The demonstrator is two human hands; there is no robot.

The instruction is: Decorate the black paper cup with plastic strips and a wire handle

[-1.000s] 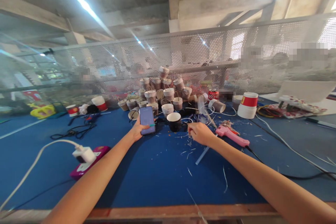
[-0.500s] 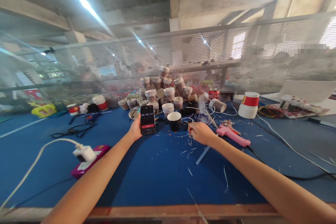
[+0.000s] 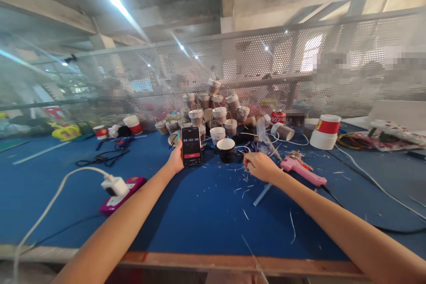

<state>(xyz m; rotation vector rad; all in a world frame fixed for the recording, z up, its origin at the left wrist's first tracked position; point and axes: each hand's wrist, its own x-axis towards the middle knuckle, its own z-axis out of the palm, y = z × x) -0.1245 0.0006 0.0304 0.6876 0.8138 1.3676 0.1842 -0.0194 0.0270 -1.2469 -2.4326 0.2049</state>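
My left hand (image 3: 176, 159) grips a smartphone (image 3: 192, 147) upright, its screen facing me with a running timer that reads 00:02:00. Just right of the phone stands a dark-wrapped paper cup (image 3: 226, 151) with a white inside. My right hand (image 3: 261, 166) rests low over the table to the right of that cup, fingers curled together; whether anything is in them is hidden. Close beyond it lies a pink glue gun (image 3: 304, 171), and a clear glue stick (image 3: 262, 195) is partly under the wrist.
Several small wrapped buckets (image 3: 219, 115) are piled behind the cup. A stack of paper cups (image 3: 325, 132) and a red can (image 3: 277, 117) stand to the right. At left sits a purple power strip (image 3: 122, 196) with a white charger (image 3: 115, 185). Thread scraps litter the blue table (image 3: 206, 226).
The whole scene has shifted slightly right in view as the head turned. The phone's timer reading differs. Both hands keep about the same places on the table.
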